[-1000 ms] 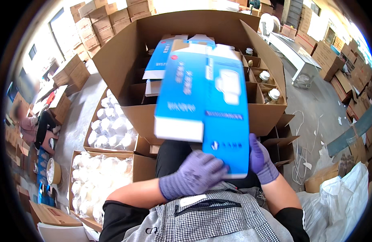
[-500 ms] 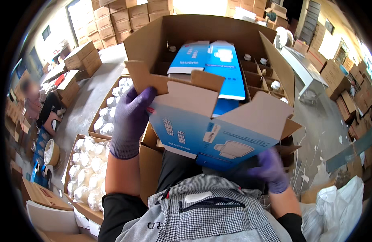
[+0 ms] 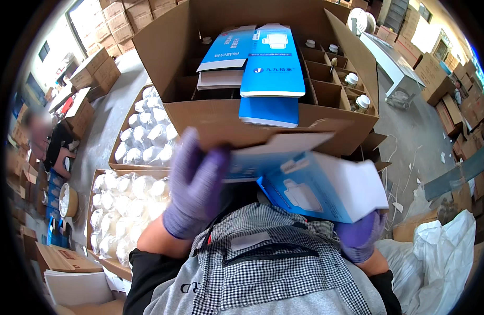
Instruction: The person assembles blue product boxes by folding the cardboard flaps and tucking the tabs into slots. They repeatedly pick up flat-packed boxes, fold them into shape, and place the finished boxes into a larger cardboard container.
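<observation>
A blue and white folding carton, bent open with its white flap pointing right, is in front of my lap. My right hand, in a purple glove, holds its lower right end; the flap hides some of the fingers. My left hand, also gloved in purple, is at the carton's left end, blurred, with fingers stretched and apart. Just beyond stands a large brown box with cardboard dividers. Flat blue cartons lie across it, and white-capped bottles stand in some right-hand cells.
To the left are two open boxes of plastic-wrapped white items. White plastic sheeting lies at lower right. A person sits at far left near a round tub. A white table stands at back right.
The carton has come down toward my lap and folded open at a crease. My left hand has left its upper flap and dropped lower. My right hand has closed on the right end.
</observation>
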Demonstrator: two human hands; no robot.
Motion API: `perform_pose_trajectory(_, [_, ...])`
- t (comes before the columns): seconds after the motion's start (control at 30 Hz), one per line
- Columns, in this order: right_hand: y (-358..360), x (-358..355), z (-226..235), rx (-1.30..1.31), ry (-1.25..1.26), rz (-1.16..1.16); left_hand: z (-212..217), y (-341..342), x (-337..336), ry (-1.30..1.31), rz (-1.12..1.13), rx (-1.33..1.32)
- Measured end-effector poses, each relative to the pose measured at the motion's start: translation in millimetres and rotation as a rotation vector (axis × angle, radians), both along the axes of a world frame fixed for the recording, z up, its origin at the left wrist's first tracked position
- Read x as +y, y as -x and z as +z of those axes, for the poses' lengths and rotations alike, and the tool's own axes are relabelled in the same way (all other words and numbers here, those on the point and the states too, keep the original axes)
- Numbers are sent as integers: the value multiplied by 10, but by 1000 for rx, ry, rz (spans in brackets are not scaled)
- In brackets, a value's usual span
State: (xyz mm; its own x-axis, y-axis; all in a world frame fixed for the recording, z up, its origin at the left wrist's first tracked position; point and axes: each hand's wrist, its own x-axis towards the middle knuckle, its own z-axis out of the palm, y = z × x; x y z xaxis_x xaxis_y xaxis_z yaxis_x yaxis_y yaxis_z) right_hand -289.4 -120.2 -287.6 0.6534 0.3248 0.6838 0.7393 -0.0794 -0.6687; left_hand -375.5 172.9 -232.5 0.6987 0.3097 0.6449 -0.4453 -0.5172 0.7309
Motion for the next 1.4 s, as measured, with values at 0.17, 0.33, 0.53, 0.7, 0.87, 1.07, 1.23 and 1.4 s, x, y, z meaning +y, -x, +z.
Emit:
perform_pose_trajectory(0.17, [-17,-70,198,408,-189,610,253,-114,277,359,-78,255])
perform_pose_trajectory(0.33, [-45,172,140,627,-509,101,282,-23,139,469,-284,317])
perform_pose_trajectory(0.53, [-95,167,21,541,-516,-161,228,-223,111,177,-496,213])
perform_pose_trajectory(0.7, [-79,-116,417,-224,67,508,352,-393,313,282,-385,184])
perform_pose_trajectory(0.87, [-34,-78,297,-184,-7,440,409,-494,157,447,-240,186])
perform_pose_trajectory(1.07, [-27,-65,137,-14,-142,131,270,-429,-292,510,-284,123])
perform_pose_trajectory(1.23, [-193,-149,262,525,-493,467,210,-570,74,-306,77,-541])
perform_pose_trajectory(1.4, [-222,-100,197,506,-506,463,259,-481,-68,-253,-79,-148])
